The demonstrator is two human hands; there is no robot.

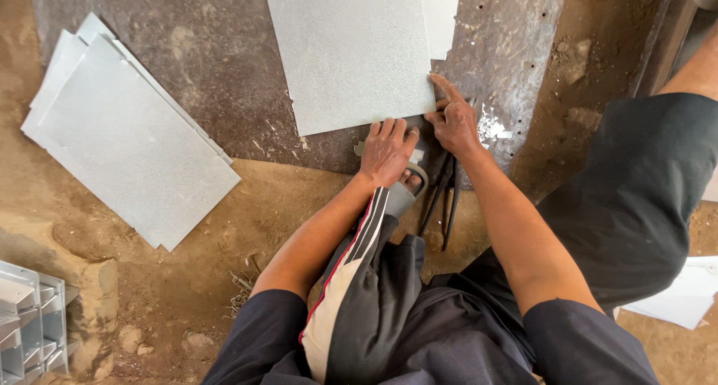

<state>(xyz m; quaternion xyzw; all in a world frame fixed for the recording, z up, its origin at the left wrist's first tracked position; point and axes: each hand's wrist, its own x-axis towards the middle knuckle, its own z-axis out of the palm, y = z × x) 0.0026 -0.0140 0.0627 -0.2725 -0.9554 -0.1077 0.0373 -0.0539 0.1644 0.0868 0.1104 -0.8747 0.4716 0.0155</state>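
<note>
Crouching low over the work, the person has both hands down at the near edge of a grey metal sheet (351, 52) that lies flat on a dark, scuffed steel plate (224, 48) set into the dirt floor. The left hand (387, 151) rests palm-down just below the sheet's near edge, fingers stretched out and loose, gripping nothing, with the fingertips at the edge or just short of it; I can't quite tell which. The right hand (452, 123) sits at the sheet's near right corner, forefinger pointing up along the right edge, the other fingers half curled; whether they pinch the corner I cannot tell. Below the hands a sandalled foot (407, 187) pokes forward, and a pair of dark snips (443, 194) lies beside it on the plate's near edge, untouched. To my eye this is lining-up or marking work, and doing it well means keeping the left palm flat and heavy so the sheet can't skate on the plate, and letting the right forefinger ride the edge squarely rather than nudge the corner. The sheet's long axis seems to run away from the person, toward the plate's far edge, tilted a shade to the left at the top; its far end runs out of view, so that is a judgement. A second sheet (441, 14) peeks out behind its right side. Off at the plate's left edge lies a stack of cut sheets (127, 142), angled diagonally, well apart from the hands.
</note>
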